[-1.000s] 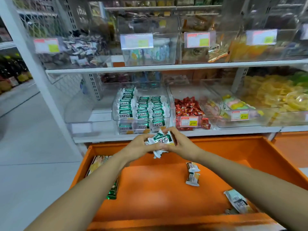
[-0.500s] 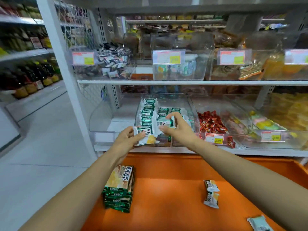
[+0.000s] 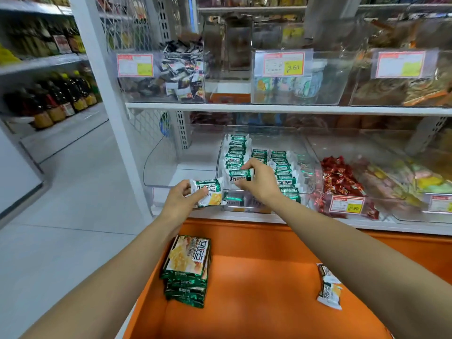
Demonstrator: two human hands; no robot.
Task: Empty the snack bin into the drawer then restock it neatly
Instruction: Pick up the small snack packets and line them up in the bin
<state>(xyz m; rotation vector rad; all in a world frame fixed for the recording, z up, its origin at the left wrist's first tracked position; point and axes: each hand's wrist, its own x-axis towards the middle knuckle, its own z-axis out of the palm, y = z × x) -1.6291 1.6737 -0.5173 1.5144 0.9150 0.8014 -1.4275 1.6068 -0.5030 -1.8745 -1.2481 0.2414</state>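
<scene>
Packets (image 3: 285, 172) in green and white stand on edge in three rows inside the clear snack bin (image 3: 313, 165). It sits on the lower shelf (image 3: 215, 215) straight ahead of you, just above the open orange drawer (image 3: 256, 311). Your right hand (image 3: 260, 183) reaches over the bin's front wall. Its grip pinches a single packet (image 3: 241, 174) between thumb and fingertips at the near end of the left row, printed face turned toward you. Your left hand (image 3: 181, 199) hovers just left of the bin's front corner, in front of a neighbouring clear bin (image 3: 171, 167). Its grip is curled round a cracker packet (image 3: 208, 192), which shows a yellow cracker picture on its lower half. That one is slightly tilted and lies outside the snack bin. Down in the drawer, a stack of larger green packs (image 3: 188, 263) sits at the left side. Two small packets (image 3: 329, 288) lie one above the other toward the right, beside your right forearm. To the right of the snack bin, another clear bin holds red-wrapped sweets (image 3: 342, 182) behind a price tag (image 3: 346, 204). The upper shelf (image 3: 269, 108) carries more clear bins with tags, and dark bottles (image 3: 49, 104) line a shelf off to your left.
</scene>
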